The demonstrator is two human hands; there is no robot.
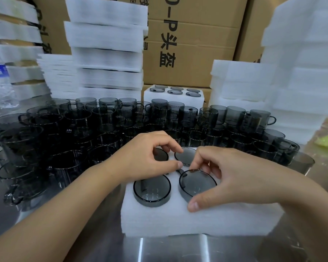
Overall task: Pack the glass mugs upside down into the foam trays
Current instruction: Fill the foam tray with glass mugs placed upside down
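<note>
i'm standing by a shiny metal table, and right in front of the person sits a white foam tray with four smoky glass mugs in it, all bottoms up. the front-left mug stands in its hole with no hand on it. the right hand grips the front-right mug, its thumb against the near edge of the base and its curled fingers on the far edge; that mug sits a little tilted in its hole, and its handle pokes out toward the middle of the tray.

the left hand hangs over the back-left mug with its fingers curled, and its thumb tip lies on the foam between the mugs, close to the back-right mug. i cannot tell whether it actually holds anything.

behind the tray a big crowd of loose mugs stands upright across the table, packed close together. further back sits a second foam tray with mug bottoms showing in its holes. stacks of foam rise at the left and more foam at the right, with cardboard boxes behind them. a plastic water bottle stands at the far left.
</note>
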